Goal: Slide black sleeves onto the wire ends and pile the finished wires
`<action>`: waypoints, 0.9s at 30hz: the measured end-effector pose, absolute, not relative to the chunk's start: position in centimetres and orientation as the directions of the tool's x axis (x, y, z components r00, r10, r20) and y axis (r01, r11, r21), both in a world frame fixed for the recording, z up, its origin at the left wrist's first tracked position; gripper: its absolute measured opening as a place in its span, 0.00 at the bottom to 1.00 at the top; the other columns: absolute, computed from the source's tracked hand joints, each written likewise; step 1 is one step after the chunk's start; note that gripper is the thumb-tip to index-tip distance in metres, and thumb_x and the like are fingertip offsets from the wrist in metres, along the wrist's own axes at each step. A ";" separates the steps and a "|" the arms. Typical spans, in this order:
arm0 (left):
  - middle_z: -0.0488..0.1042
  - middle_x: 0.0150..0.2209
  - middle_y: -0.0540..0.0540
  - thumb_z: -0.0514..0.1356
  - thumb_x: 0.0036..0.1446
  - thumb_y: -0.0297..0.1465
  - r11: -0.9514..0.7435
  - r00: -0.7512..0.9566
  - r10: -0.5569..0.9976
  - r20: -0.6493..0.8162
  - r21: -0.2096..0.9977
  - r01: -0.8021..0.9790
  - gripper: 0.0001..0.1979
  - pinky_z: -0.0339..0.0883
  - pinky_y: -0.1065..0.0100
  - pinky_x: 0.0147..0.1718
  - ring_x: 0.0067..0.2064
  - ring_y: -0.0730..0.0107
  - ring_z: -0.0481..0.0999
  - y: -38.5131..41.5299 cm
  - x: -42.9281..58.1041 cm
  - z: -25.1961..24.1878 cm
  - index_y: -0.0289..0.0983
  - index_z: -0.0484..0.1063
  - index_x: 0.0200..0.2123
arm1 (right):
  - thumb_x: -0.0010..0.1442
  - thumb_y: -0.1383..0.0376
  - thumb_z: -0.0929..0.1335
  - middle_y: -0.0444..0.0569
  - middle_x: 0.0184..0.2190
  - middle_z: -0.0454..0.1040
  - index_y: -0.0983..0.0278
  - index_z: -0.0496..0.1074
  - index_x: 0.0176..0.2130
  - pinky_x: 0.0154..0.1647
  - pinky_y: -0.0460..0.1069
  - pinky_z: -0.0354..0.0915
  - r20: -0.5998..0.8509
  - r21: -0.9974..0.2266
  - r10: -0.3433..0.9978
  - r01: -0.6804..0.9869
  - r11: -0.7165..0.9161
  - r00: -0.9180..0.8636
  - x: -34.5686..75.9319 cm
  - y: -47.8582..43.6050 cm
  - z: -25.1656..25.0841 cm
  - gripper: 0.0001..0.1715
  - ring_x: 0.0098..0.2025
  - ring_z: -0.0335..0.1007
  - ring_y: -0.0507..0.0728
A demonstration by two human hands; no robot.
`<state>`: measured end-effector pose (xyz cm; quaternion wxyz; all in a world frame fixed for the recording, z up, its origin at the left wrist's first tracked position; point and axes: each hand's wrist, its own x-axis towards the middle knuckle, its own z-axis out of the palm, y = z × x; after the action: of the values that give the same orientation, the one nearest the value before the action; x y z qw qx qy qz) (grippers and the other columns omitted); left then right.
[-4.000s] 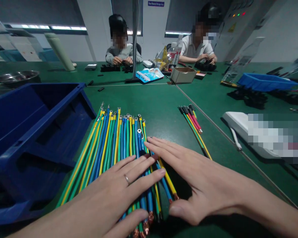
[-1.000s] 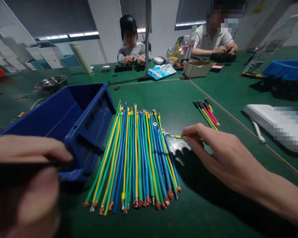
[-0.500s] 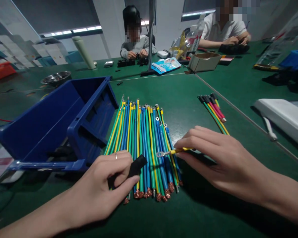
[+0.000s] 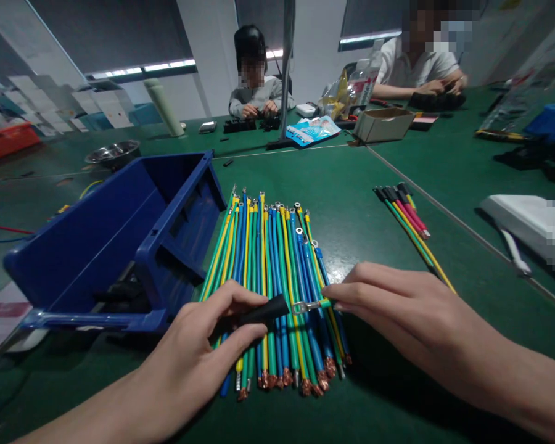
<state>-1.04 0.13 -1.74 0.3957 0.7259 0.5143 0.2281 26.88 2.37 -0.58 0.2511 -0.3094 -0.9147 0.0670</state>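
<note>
Fingers of the left hand pinch a sleeve, those of the right hand a wire, its lug just beside the sleeve's end — seemingly an aligning step (above the cables) — calling for a steady, level approach.
</note>
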 end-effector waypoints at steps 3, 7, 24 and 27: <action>0.78 0.42 0.60 0.60 0.66 0.35 -0.155 0.382 0.921 -0.074 0.830 0.535 0.07 0.69 0.75 0.43 0.43 0.74 0.79 0.2 -0.9 -1.7 0.51 0.69 0.46 | 0.70 0.69 0.59 0.45 0.28 0.67 0.66 0.71 0.45 0.24 0.46 0.58 0.398 -0.295 0.629 0.557 0.777 -0.668 26.9 2.1 -0.9 0.13 0.25 0.62 0.50; 0.78 0.41 0.61 0.60 0.66 0.34 -0.177 0.379 0.924 -0.046 0.829 0.531 0.07 0.68 0.77 0.43 0.43 0.76 0.79 0.3 -0.8 -1.6 0.51 0.69 0.46 | 0.70 0.67 0.59 0.44 0.28 0.66 0.65 0.72 0.45 0.24 0.46 0.57 0.412 -0.321 0.660 0.578 0.750 -0.628 26.8 2.3 -1.2 0.13 0.24 0.62 0.49; 0.78 0.42 0.55 0.57 0.67 0.33 -0.244 0.418 0.908 -0.005 0.807 0.538 0.08 0.72 0.72 0.42 0.42 0.68 0.79 -0.4 0.7 -0.2 0.48 0.69 0.48 | 0.68 0.70 0.61 0.44 0.26 0.67 0.67 0.73 0.42 0.25 0.47 0.54 0.485 -0.274 0.615 0.560 0.782 -0.622 26.3 2.0 -0.5 0.11 0.25 0.61 0.50; 0.78 0.42 0.55 0.56 0.67 0.33 -0.219 0.388 0.922 -0.019 0.798 0.562 0.07 0.70 0.71 0.43 0.43 0.69 0.79 0.0 0.5 -0.5 0.47 0.69 0.47 | 0.67 0.71 0.62 0.45 0.27 0.68 0.66 0.73 0.41 0.26 0.47 0.56 0.481 -0.311 0.634 0.558 0.769 -0.605 26.6 2.1 -0.5 0.10 0.26 0.63 0.50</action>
<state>0.50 0.02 -0.48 0.3761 0.7432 0.4989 0.2393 26.62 2.13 -0.48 0.2934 -0.3335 -0.8936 0.0648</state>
